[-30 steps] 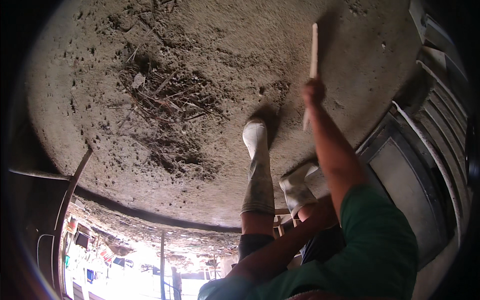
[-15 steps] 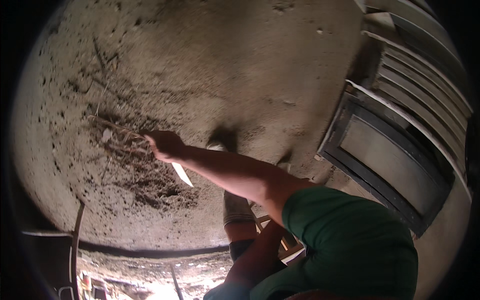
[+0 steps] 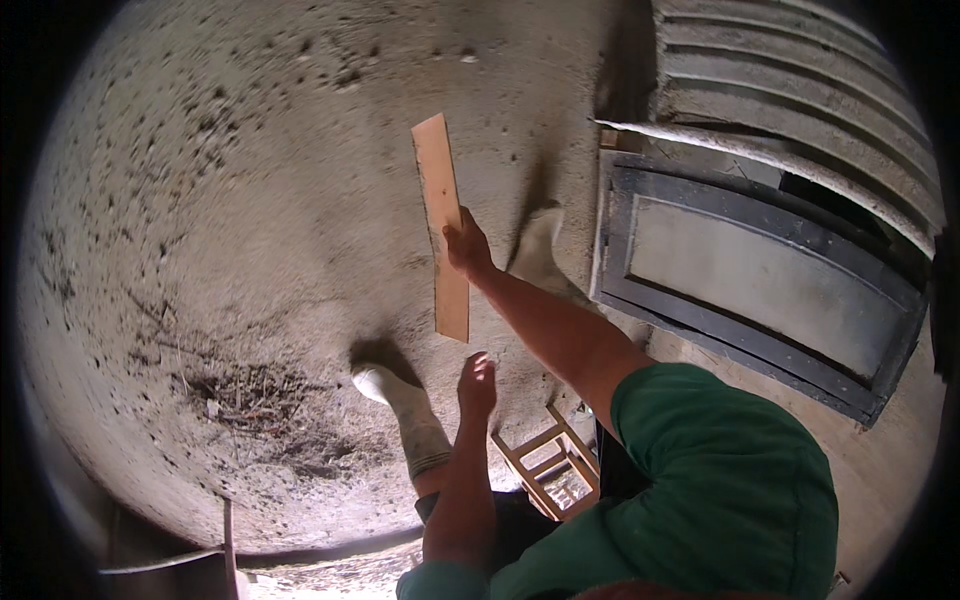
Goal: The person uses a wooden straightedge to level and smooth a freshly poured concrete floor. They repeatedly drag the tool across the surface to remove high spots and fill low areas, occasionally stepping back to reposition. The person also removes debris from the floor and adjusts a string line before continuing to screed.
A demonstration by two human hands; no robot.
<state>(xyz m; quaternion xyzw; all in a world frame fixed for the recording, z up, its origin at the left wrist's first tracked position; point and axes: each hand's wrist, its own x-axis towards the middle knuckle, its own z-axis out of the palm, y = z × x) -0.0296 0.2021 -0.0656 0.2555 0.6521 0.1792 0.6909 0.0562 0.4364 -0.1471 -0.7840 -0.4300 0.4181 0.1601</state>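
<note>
- Nearest the camera, the person's short green cloth sleeve (image 3: 720, 460) covers the right shoulder and upper arm.
- Just ahead of the body, by the left forearm, stands a light-brown wooden frame of slats and bars (image 3: 530, 447), partly hidden by the green shirt.
- The bare left hand (image 3: 477, 388) is raised with its fingers partly bent and loosely parted; nothing shows in its grasp. It lies just short of the plank's near end, with a narrow gap between them.
- The bare right hand (image 3: 467, 250) is closed around one long edge of a flat, straight-ended, orange-brown wooden plank (image 3: 440, 190), thumb on the upper face. The plank points away from the body, its far end leaning slightly left.
- A pale, dirt-marked rubber boot (image 3: 405, 408) is on the left foot; a matching boot (image 3: 540, 242) shows beyond the right forearm.
- Left of the left boot, a heap of dry twigs and dark crumbs (image 3: 258, 400) lies on the rough grey-brown floor (image 3: 300, 230).
- To the right lies a black-framed rectangular panel with a dull grey inset (image 3: 750, 270).
- Beyond it, a whitish curved pole (image 3: 760, 151) runs along ridged grey sheeting (image 3: 780, 75).
</note>
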